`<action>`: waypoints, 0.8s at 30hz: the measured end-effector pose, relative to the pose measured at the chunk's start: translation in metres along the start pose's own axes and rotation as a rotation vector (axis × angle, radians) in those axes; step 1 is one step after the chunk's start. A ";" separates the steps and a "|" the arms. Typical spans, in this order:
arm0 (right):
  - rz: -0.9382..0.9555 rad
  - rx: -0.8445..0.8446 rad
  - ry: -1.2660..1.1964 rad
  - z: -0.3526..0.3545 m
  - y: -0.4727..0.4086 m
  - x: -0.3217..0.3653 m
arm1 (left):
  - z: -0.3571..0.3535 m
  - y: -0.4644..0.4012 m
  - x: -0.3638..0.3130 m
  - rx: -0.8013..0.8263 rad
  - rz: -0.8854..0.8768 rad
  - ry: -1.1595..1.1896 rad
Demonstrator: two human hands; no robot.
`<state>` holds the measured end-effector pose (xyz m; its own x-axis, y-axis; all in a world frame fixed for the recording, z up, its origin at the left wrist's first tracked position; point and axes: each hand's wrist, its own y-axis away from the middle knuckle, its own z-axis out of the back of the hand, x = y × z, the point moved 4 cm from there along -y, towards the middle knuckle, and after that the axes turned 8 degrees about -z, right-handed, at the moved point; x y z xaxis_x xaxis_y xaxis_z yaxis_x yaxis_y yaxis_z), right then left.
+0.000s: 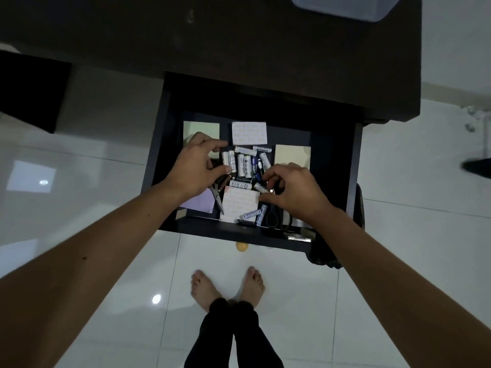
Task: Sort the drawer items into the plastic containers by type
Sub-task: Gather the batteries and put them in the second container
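At the far left a dark piece of furniture [32,91] stood on the glossy white tiled floor [87,166]. Next came the open dark drawer [156,144], pulled out from under a dark desk [239,43]. In its left part lay a pale yellow sticky-note pad [202,128] at the back and a lilac pad [199,201] near the front, with silver scissors [216,196] lying across the lilac pad's right edge. The left hand [196,168] reached in over these, its forefinger and thumb curved apart around the left end of the battery pile and closed on nothing I could make out, so the grip looked loosely wide. The batteries [244,166] lay heaped in the middle of the drawer, most of them white and side by side, a few blue ones to their right. Behind them sat a white dotted pad [249,132], and a second white pad [239,204] lay in front, with more loose batteries [252,215] by the drawer's front wall. The right hand [292,192] pinched a white battery [261,187] between thumb and curled fingers, just above that front pad. Black-handled scissors [276,217] lay partly under the right wrist, and a tan pad [292,155] sat beyond the hand. One translucent plastic container [345,7] stood on the desk's far right corner, well apart from the drawer.
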<state>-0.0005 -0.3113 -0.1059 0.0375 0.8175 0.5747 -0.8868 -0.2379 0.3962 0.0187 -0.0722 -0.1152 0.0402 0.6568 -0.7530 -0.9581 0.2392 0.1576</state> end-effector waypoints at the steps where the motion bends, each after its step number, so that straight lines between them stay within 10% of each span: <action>1: 0.013 -0.002 0.000 -0.001 0.000 -0.001 | -0.001 0.000 0.000 0.011 -0.001 -0.021; 13: -0.066 0.006 -0.433 0.014 0.005 -0.010 | 0.002 -0.002 -0.003 0.003 -0.030 -0.062; 24: -0.086 -0.062 -0.207 0.008 -0.007 0.002 | 0.006 0.006 -0.002 -0.020 0.024 0.167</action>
<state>0.0091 -0.3126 -0.1020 0.2026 0.7069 0.6777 -0.9026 -0.1336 0.4092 0.0144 -0.0682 -0.1087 -0.0292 0.5334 -0.8453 -0.9638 0.2093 0.1653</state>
